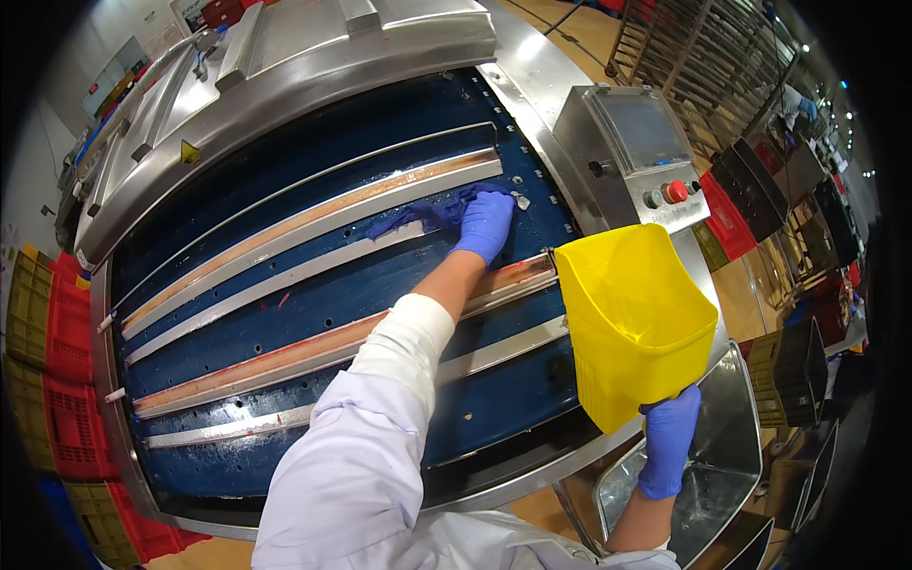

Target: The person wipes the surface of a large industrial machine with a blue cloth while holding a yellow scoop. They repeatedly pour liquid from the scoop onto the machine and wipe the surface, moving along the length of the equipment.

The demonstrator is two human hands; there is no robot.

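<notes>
My left hand [487,226], in a blue glove, reaches across the belt of a large steel machine. It is closed on a wet dark blue cloth [434,215], which trails leftward over a metal bar. Just right of the knuckles lies a small whitish scrap [522,201]. In my right hand [670,436], also gloved, is the handle of a yellow plastic scoop [634,320]. The scoop is held over the machine's right edge with its open side up, and I see nothing inside. Wet blue belt [370,288] surrounds several long bars, some with brownish, red-stained strips [256,363].
A raised steel lid [306,85] stands behind the belt. At the right is a control box [634,153] with a red button [674,191]. Below the scoop sits a steel tub [723,456]. Red crates [71,406] line the left; a rack [702,71] stands beyond.
</notes>
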